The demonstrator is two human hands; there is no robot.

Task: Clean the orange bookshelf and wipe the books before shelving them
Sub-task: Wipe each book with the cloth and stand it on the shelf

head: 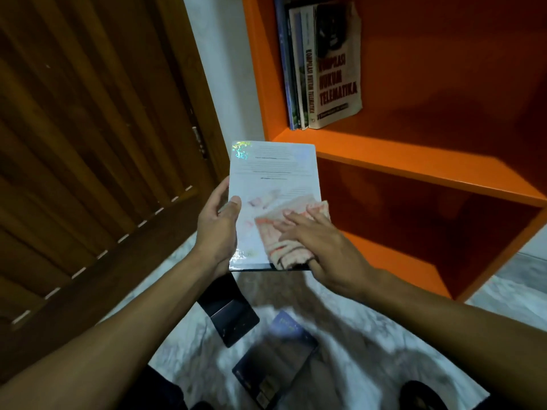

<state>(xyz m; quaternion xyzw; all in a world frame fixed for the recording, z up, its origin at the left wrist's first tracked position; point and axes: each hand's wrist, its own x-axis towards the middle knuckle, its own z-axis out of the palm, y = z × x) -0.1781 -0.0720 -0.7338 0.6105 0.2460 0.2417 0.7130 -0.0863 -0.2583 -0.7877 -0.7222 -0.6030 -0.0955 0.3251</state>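
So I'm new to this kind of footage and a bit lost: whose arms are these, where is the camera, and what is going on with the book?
There is no machine here. One camera sits on a person's head and looks forward and down, so the two arms are that person's own. The left hand grips the edge of a white book, holding it up in front of an orange bookshelf. The right hand lies with straight fingers on a pink and white cloth, pressing it onto the cover to wipe it. On the upper shelf a few books already stand upright at the left. On the marbled floor below lie two dark books, blurred, apparently waiting their turn. A wooden door is on the left.
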